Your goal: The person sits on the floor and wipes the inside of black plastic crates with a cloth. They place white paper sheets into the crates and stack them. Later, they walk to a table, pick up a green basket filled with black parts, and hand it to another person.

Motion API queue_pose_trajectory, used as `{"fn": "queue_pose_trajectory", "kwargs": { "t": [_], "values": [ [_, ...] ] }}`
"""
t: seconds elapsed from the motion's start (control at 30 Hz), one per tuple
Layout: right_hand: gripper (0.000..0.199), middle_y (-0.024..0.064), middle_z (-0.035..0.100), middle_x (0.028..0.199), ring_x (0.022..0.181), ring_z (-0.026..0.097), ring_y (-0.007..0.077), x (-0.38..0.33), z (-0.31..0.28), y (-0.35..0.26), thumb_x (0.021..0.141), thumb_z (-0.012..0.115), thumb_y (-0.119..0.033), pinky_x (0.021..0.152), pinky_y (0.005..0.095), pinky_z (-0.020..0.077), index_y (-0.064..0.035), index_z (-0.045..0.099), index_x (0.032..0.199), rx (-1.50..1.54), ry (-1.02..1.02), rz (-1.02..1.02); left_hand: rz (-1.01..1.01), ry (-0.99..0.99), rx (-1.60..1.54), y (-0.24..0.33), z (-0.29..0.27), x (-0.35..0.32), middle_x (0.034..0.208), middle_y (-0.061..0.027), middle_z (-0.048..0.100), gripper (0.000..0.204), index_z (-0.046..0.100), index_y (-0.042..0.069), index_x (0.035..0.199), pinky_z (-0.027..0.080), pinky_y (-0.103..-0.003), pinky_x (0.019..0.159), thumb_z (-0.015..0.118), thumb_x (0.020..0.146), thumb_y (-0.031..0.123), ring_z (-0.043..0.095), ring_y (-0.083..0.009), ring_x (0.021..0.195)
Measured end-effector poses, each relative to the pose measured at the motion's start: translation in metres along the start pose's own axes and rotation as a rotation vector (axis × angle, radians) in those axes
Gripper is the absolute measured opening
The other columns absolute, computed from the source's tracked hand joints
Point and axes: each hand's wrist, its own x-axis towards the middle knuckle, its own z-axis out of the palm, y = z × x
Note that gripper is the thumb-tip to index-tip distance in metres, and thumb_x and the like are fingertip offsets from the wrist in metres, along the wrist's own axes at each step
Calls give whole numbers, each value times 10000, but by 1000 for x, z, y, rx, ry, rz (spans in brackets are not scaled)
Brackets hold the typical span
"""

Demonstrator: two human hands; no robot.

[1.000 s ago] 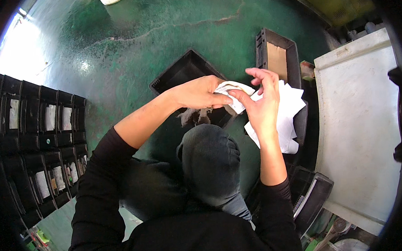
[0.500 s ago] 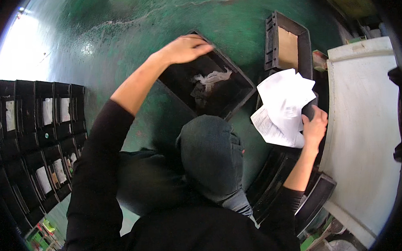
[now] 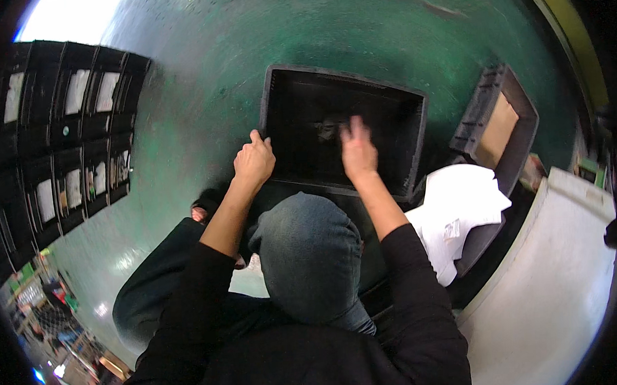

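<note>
A black plastic crate [image 3: 349, 186] sits on the floor in front of my knee, its long side now roughly facing me. My left hand [image 3: 254, 160] is closed on the crate's left wall near the near corner. Over the inside of the crate is my right hand [image 3: 359, 150], fingers stretched out and apart, blurred at the tips, with nothing visible in them. A small crumpled greyish scrap [image 3: 327, 128] lies on the dark crate bottom, just left of the right fingers.
White paper sheets [image 3: 460, 203] lie over black bins to the right. Beyond them a black crate [image 3: 476, 116] holds a brown cardboard piece [image 3: 496, 130]. A pale panel [image 3: 546, 265] borders the right side. Stacked black bins with labels [image 3: 58, 134] stand at the left on the green floor [image 3: 201, 94].
My left hand has gone from the crate's far edge to its left wall. My right hand has left the papers and come over the crate, which has turned. The white plastic scrap is out of view.
</note>
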Motion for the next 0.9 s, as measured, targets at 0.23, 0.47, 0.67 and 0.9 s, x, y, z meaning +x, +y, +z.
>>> {"fn": "queue_pose_trajectory", "kwargs": {
  "t": [0.23,0.47,0.67,0.9],
  "values": [
    [127,155,593,845,727,615,324,92,18,-44,830,478,-94,581,429,525,-53,585,885,99,304,29,307,332,-487,29,-17,47,1228,-227,459,514,311,48,1361,418,-414,902,471,936,288,485,-398,1098],
    [115,125,594,784,627,625,309,90,-7,5,805,513,-140,501,423,516,-97,620,813,-224,56,35,278,360,-605,30,-11,49,1149,-219,513,433,374,48,1331,405,-387,917,471,934,192,514,-364,1071],
    [178,217,603,955,768,635,330,79,-5,30,804,509,-117,563,404,542,-4,631,871,-259,278,633,247,324,-623,41,-16,49,1001,-191,505,452,369,105,1361,425,-395,824,471,932,204,535,-335,907],
    [179,104,623,991,647,629,289,139,44,-88,808,521,-177,524,380,535,-66,623,906,66,448,-248,366,459,-621,25,-12,58,1015,-193,525,458,368,79,1362,424,-391,838,473,936,206,535,-332,914]
  ]
}}
